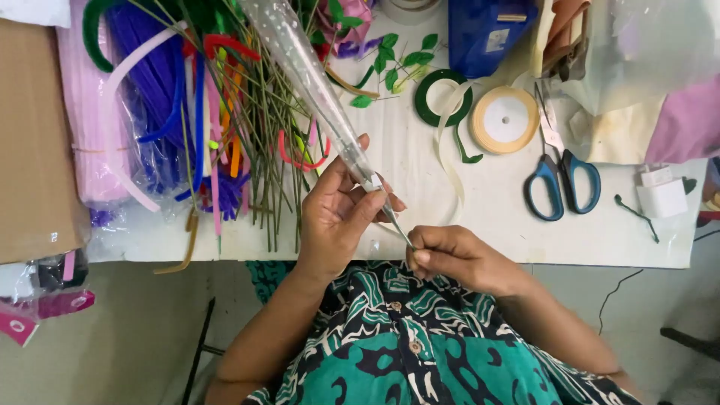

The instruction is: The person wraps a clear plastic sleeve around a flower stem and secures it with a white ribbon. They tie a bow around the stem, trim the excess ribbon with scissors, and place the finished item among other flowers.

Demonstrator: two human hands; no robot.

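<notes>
My left hand (341,210) grips the narrow lower end of a clear, dotted plastic cone sleeve (307,75) that slants up to the left over the table. A thin stem (397,223) sticks out of the sleeve's tip. My right hand (450,255) pinches the bottom end of that stem just below the table's front edge. Both hands sit close together over my patterned green shirt.
On the white table (510,232) lie blue-handled scissors (559,180), a cream ribbon roll (504,120), a green tape roll (442,97), green stems (274,142), coloured pipe cleaners (161,82), a blue box (487,30) and a white charger (661,193). A cardboard box (34,142) stands at left.
</notes>
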